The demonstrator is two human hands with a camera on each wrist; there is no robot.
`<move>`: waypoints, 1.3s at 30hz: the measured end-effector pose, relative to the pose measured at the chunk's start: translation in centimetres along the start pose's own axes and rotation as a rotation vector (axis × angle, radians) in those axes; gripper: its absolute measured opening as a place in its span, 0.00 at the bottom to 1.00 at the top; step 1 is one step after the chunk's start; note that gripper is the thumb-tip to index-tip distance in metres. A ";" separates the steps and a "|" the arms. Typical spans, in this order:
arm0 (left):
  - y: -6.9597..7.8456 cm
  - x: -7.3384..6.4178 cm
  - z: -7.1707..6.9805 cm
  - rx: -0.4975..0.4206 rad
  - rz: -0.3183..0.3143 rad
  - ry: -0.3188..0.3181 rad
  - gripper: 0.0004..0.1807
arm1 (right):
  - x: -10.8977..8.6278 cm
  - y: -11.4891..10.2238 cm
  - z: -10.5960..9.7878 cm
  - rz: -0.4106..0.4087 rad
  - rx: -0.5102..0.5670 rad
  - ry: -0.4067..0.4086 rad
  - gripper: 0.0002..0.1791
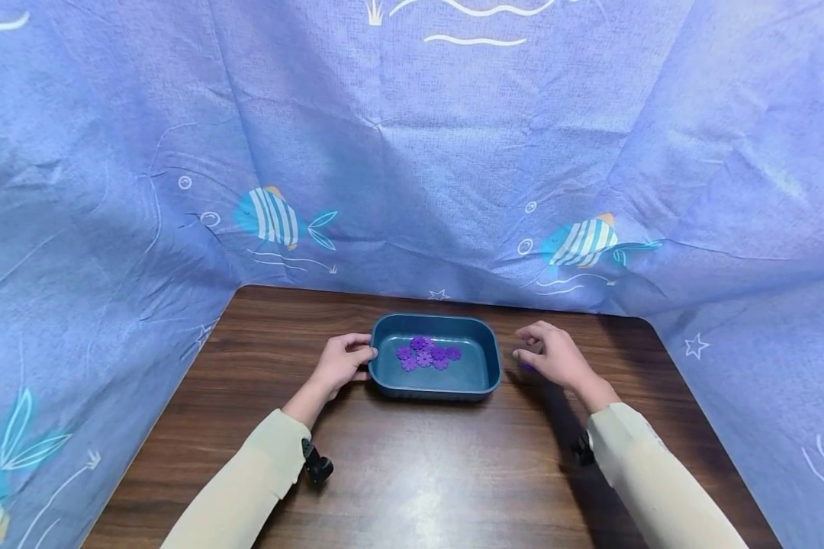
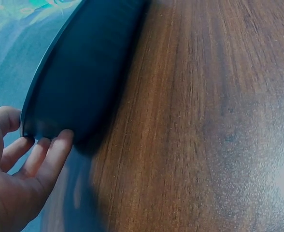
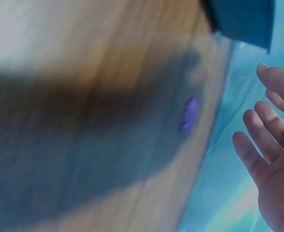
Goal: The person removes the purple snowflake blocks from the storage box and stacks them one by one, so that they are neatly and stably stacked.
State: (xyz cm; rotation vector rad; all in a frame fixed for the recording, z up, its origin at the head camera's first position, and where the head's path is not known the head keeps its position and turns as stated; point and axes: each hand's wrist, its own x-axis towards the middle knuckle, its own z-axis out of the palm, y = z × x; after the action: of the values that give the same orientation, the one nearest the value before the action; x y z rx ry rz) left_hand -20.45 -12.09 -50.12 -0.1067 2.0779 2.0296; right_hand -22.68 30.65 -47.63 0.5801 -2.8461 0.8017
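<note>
A dark teal plastic bin [image 1: 434, 393] stands on the table with several purple notched discs [image 1: 424, 358] lying in its middle. My left hand [image 1: 342, 364] holds the bin by its left end. In the left wrist view, the thumb lies at the rim and the fingertips [image 2: 66, 135] press on the outer wall. To the right of the bin, my right hand [image 1: 551, 354] hovers with fingers spread and nothing between them. Below it, one purple disc [image 3: 190, 116] lies on the table, mostly covered by the hand in the head view.
The dark wood-grain table [image 1: 398, 465] has its far edge close behind the bin. A blue cloth [image 1: 426, 168] printed with fish hangs behind and at both sides. Black wrist cameras [image 1: 317, 462] sit at both sleeves. Shadow from the right arm falls on the wood.
</note>
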 end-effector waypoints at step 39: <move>-0.2 0.3 0.0 -0.012 -0.010 -0.001 0.27 | 6.0 -8.9 6.2 -0.099 -0.092 -0.250 0.21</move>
State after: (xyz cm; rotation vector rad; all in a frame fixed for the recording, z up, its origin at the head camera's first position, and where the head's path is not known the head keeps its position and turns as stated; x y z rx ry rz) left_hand -20.67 -12.08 -50.35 -0.1179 2.0606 2.0360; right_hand -24.82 18.48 -47.31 0.8553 -3.0274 0.6177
